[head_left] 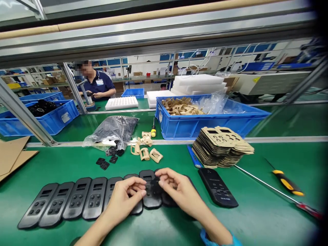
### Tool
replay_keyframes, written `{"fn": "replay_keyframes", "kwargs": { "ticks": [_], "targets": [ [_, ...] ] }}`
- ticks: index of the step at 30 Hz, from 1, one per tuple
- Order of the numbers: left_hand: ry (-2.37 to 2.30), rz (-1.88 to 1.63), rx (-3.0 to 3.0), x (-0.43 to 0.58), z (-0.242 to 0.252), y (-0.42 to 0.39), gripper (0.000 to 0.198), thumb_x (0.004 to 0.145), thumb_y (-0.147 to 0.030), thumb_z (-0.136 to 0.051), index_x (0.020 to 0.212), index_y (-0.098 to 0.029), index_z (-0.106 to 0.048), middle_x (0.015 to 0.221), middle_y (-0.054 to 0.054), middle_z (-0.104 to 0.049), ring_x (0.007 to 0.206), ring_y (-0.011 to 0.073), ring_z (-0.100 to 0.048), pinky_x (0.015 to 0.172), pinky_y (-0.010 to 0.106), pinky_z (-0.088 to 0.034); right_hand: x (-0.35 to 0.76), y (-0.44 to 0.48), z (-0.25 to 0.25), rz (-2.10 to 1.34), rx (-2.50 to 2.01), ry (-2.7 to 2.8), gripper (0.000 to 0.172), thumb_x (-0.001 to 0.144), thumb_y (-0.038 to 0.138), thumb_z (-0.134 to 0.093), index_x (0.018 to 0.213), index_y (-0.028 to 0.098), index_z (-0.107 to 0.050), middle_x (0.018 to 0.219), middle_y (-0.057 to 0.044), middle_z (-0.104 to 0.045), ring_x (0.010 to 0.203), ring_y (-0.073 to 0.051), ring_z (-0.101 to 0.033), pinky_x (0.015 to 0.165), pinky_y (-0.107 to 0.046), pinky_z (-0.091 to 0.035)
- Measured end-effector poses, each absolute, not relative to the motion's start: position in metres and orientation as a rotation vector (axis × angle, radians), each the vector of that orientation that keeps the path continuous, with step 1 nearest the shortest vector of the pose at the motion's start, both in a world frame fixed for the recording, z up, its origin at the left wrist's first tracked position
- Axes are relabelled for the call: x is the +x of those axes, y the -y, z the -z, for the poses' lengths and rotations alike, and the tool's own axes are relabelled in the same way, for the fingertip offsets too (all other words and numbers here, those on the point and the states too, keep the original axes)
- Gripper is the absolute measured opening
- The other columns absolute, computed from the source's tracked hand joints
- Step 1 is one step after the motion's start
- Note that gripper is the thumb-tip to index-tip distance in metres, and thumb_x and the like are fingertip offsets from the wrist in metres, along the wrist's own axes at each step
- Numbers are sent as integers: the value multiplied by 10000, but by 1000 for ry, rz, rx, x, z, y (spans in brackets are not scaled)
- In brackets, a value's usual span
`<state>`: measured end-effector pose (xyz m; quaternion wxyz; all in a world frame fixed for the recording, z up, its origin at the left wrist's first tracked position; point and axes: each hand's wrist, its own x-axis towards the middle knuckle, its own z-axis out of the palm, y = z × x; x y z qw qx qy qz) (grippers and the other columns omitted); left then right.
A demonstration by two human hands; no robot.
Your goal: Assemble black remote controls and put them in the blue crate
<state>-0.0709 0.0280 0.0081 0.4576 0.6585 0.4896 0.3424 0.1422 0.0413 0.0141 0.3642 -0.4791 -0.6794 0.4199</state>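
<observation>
A row of black remote-control housings (pixel 74 199) lies on the green bench, most with four-button black pads in place. Over the right part of this row, my right hand (pixel 176 186) pinches a black rubber button pad (pixel 155 186) between thumb and fingers. My left hand (pixel 128 194) is just left of that pad, fingers curved and thumb apart, with nothing visible between them. Below both hands is one housing (pixel 152 201), partly covered by the pad. My right hand and forearm hide parts of the housings farther right. Loose button pads (pixel 104 163) lie beyond the row.
Behind are a plastic bag of black parts (pixel 112 131), curled beige pieces (pixel 145 153) and a blue bin (pixel 212 119). To the right are stacked beige faceplates (pixel 221 145), a blue cutter (pixel 194 156), a dark remote panel (pixel 217 188) and screwdrivers (pixel 288 182). A co-worker (pixel 98 83) sits opposite.
</observation>
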Motion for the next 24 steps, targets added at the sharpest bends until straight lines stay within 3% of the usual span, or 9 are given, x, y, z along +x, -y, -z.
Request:
{"fn": "replay_keyframes", "kwargs": {
  "ticks": [3, 5, 7, 11, 15, 16, 24],
  "targets": [
    [-1257, -656, 2200, -76, -1, -29, 508, 804, -442, -650, 1282, -303, -550, 1344, 110, -557, 1222, 303, -521, 1024, 486, -426, 176, -50, -24, -765, -1541, 1939, 261, 856, 240, -442, 1005, 196, -651, 696, -4, -621, 618, -162, -566, 555, -253, -400],
    [-1214, -484, 2459, -77, 6, -30, 702, 766, -500, -669, 1398, -358, -395, 1494, 112, -378, 1353, 347, -354, 1084, 585, -308, 195, -52, -30, -625, -1768, 2023, 272, 842, 176, -417, 963, 198, -660, 692, -10, -657, 639, -173, -606, 591, -259, -406],
    [-1175, -364, 2611, -77, 11, -31, 754, 763, -533, -650, 1426, -366, -333, 1526, 126, -300, 1380, 363, -288, 1082, 627, -271, 206, -51, -34, -607, -1939, 2046, 234, 833, 163, -430, 846, 193, -662, 625, -12, -668, 624, -178, -637, 596, -255, -410],
    [-1167, -290, 2689, -76, 16, -32, 674, 816, -532, -583, 1420, -340, -356, 1507, 141, -326, 1372, 358, -301, 1070, 622, -297, 212, -45, -38, -593, -2081, 2057, 254, 831, 237, -512, 590, 208, -590, 496, -18, -618, 567, -191, -620, 546, -261, -371],
    [-1174, -312, 2697, -78, 16, -31, 650, 827, -472, -605, 1416, -337, -367, 1506, 132, -328, 1366, 359, -312, 1069, 619, -303, 208, -42, -38, -485, -2089, 2092, 61, 802, 204, -571, 806, 212, -631, 791, -51, -682, 770, -211, -616, 616, -271, -366],
    [-1174, -316, 2700, -78, 16, -31, 651, 827, -468, -608, 1416, -340, -365, 1508, 128, -327, 1366, 357, -314, 1071, 615, -303, 207, -42, -37, -488, -2071, 2116, 91, 779, 185, -594, 857, 212, -631, 829, -51, -676, 797, -212, -611, 633, -271, -370],
    [-1175, -267, 2701, -78, 14, -31, 638, 846, -458, -584, 1427, -335, -347, 1514, 138, -308, 1377, 354, -288, 1074, 617, -292, 210, -40, -27, -578, -1912, 2272, 273, 627, 19, -528, 768, 221, -646, 752, -8, -630, 747, -182, -567, 594, -245, -314]
  ]
}}
